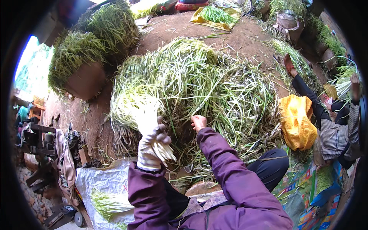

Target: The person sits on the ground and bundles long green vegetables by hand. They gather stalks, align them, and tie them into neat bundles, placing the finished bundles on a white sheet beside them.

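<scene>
My left hand (153, 142), in a striped knit work glove, is closed around a bundle of pale-stemmed leafy greens (148, 112); white stalk ends stick out below the fist and the leaves fan out above it. Bare, my right hand (198, 122) has its fingertips pinched together at the near side of a big heap of long green leaves and stalks (187, 69). A thin leaf seems to run up from those fingertips, but whether they hold it cannot be told. Near my left sleeve, a trimmed bunch of greens (112, 202) lies on a white plastic sheet (100, 179).
A yellow woven sack (297, 122) stands at right, near a seated person (336, 138) who holds white stalks. More piled greens (106, 26) stand upper left. Beyond the heap, cut greens (217, 15) lie on a yellow sheet. Wooden and metal items (40, 138) sit at left.
</scene>
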{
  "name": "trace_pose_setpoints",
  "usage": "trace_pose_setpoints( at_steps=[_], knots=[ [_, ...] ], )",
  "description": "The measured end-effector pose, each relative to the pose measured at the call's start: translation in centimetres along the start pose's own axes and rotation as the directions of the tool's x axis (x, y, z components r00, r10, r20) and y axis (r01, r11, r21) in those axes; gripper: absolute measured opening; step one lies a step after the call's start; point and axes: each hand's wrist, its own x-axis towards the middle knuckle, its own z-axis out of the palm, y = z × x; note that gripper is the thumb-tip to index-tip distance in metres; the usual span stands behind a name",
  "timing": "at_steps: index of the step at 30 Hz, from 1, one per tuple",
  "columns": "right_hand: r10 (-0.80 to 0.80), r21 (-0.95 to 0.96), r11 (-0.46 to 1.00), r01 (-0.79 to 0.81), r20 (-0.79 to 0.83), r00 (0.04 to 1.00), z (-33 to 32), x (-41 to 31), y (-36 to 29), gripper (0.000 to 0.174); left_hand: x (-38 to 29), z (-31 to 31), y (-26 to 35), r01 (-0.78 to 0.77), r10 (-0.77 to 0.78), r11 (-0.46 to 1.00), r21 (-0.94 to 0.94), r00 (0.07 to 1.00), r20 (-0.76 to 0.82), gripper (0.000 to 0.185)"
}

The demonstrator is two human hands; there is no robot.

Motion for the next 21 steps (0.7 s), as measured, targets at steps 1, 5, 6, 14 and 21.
trace_pose_setpoints(
  at_steps=[1,5,6,14,21],
  knots=[
    [-0.007,0.1,0.995,0.011,-0.045,0.999,-0.2,-0.4,0.2,0.022,-0.1,0.0,-0.3,0.007,-0.007,0.999,0.034,1.0,-0.01,0.041],
    [0.057,0.547,0.837,-0.024,-0.043,0.997,-4.9,-3.2,-0.4,0.018,-0.6,0.0,-0.1,-0.049,0.051,0.997,0.067,0.999,-0.015,0.039],
    [0.048,0.616,0.788,-0.017,-0.034,0.998,-6.6,-4.6,-1.3,0.018,-0.6,-0.2,-0.1,-0.059,0.059,0.995,0.079,0.998,0.005,0.039],
    [-0.166,0.502,0.865,0.016,0.256,0.952,-13.4,-12.9,-4.5,0.023,-0.7,-1.1,-0.5,0.005,-0.004,0.998,0.069,1.0,-0.013,0.041],
    [-0.329,0.131,0.943,0.305,0.48,0.813,-11.7,-21.8,-3.8,0.027,-1.4,-2.5,-6.4,0.184,-0.085,0.883,0.431,0.968,-0.237,0.036]
  ],
)
